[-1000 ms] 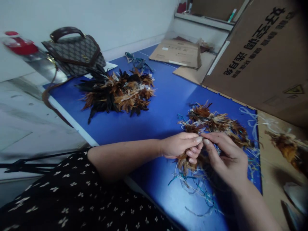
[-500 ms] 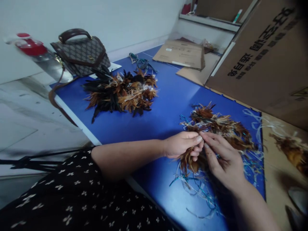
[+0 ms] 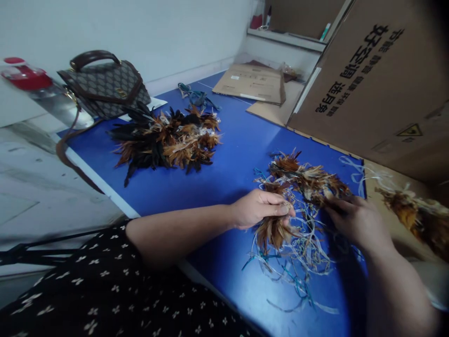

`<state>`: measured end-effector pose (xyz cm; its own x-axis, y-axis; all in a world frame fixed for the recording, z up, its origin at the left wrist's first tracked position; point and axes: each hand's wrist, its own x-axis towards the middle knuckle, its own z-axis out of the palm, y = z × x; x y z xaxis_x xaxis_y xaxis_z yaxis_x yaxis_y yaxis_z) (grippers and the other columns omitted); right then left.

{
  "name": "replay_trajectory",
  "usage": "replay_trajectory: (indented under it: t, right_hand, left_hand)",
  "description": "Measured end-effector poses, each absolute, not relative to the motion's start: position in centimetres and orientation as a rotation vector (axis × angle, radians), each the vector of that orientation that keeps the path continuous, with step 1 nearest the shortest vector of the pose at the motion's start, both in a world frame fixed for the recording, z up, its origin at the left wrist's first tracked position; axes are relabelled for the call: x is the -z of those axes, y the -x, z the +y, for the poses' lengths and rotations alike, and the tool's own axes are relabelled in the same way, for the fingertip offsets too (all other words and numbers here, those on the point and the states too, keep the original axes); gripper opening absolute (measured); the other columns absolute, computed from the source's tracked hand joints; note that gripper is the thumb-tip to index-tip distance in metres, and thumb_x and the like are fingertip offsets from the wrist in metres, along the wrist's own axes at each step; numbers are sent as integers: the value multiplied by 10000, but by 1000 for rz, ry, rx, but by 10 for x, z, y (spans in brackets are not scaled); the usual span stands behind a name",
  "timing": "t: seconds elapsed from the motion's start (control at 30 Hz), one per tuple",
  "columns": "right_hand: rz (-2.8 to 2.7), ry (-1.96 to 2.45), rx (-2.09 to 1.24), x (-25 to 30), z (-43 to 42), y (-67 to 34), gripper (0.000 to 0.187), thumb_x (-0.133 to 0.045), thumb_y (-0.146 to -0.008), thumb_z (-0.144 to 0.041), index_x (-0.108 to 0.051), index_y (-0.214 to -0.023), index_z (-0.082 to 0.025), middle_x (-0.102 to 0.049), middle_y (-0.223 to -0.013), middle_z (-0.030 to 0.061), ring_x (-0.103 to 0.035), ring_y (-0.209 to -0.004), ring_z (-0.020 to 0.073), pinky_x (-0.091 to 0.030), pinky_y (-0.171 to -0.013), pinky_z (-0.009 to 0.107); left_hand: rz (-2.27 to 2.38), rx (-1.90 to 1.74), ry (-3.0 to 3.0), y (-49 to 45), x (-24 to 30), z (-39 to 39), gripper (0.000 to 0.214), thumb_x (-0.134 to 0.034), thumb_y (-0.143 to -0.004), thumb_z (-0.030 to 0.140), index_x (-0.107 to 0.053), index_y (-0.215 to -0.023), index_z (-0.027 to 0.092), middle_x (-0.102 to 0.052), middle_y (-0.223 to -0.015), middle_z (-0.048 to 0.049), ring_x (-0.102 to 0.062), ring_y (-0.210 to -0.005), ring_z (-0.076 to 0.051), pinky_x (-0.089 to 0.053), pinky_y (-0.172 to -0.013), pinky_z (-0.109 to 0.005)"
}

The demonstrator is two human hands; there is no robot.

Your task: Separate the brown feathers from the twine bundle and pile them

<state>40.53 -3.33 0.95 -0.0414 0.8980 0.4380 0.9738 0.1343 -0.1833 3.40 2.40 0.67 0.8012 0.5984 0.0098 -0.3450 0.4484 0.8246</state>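
Head view, looking down on a blue counter (image 3: pixel 242 145), glossy, with a pale patch of glare below the left fingers (image 3: pixel 271 199). Clamps those, thumb pressed over, on a tuft of brown feathers (image 3: pixel 275 231) at the counter's right half. Reaches right fingers (image 3: pixel 336 206) low beside a strip of brown feathers (image 3: pixel 298 173); cannot tell whether closed on anything, for dimness and blur. Between and below both sets of fingers, a loose tangle of pale and teal strings (image 3: pixel 312 252).

Well left of the left fingers and farther off, a heap of black and brown feathers (image 3: pixel 168 145); behind that, a patterned handbag (image 3: pixel 108 89) and a red-topped bottle (image 3: pixel 26 77) near the pale wall (image 3: pixel 168 37). Straight beyond the fingers, teal strips (image 3: pixel 198 98), flattened cardboard (image 3: pixel 250 84) and a shelf (image 3: pixel 294 40) higher up. Beyond the right fingers, a big cardboard panel (image 3: pixel 368 103) with black print and a warning triangle; to their right, another feather bundle (image 3: pixel 417 217).
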Motion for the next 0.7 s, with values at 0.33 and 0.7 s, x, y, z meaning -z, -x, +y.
replay_trajectory:
  t: [0.33,0.7]
  right_hand:
    - [-1070,1720,-76,-45,-45,-388,365,-954,-841,-502,-905,-1023,-190,-856,-970,84,-729,-807,201,-576,-687,311]
    - [-947,1468,-348,-45,-38,-391,361,-863,-636,-209,-505,-639,-260,-416,-632,-59,-370,-572,77,-239,-494,266]
  left_hand:
    - [314,-602,-965,-33,-7,26,499,-1061,-855,601,-908,-952,136,-866,-1005,-121,-792,-970,-178,-645,-1046,-378]
    - [260,-656,-845,-40,1,24,481,-994,-947,557,-752,-972,142,-649,-784,19,-593,-663,-82,-578,-770,-307]
